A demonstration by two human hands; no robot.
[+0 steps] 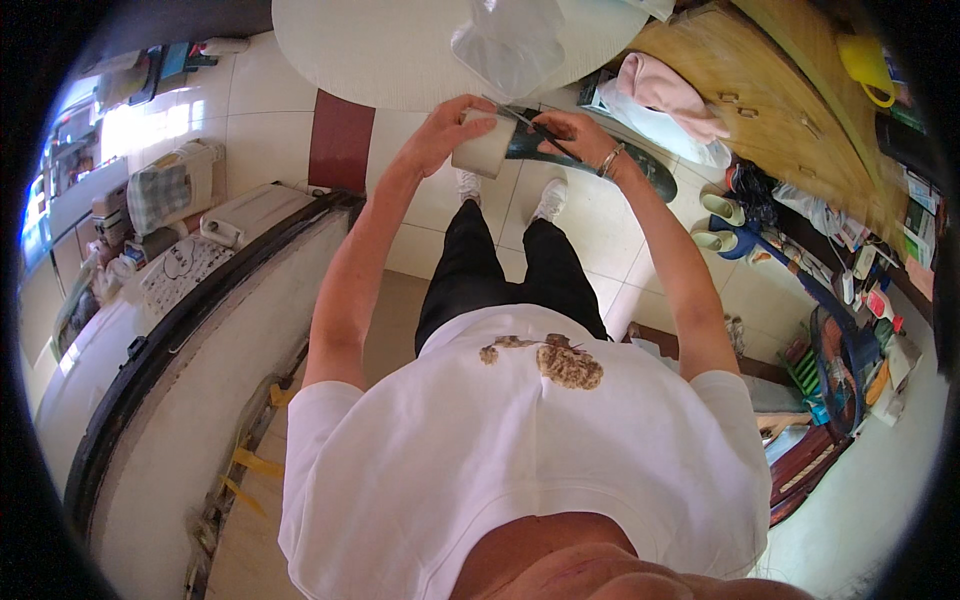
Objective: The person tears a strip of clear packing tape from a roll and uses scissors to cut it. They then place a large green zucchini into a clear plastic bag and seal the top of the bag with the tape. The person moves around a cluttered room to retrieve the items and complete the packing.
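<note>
My left hand [459, 129] holds a flat, pale, roughly rectangular piece [484, 146] by its upper edge; I cannot tell its material. In my right hand [574, 136] is a dark-handled tool with thin metal blades, which looks like a pair of scissors [534, 124]. Its blades point up and left, to the upper edge of the pale piece. Both hands are held just below the rim of a round white table [360, 79]. A clear plastic bag [514, 52] lies on the table near that rim, above the hands.
A dark, curved object [656, 176] lies beyond my right hand. Wooden cabinets [772, 97] stand at the right, with a pink cloth [660, 90] on a white bag beside them. Green slippers [720, 210] are on the tiled floor. A dark-edged partition [225, 277] runs along the left.
</note>
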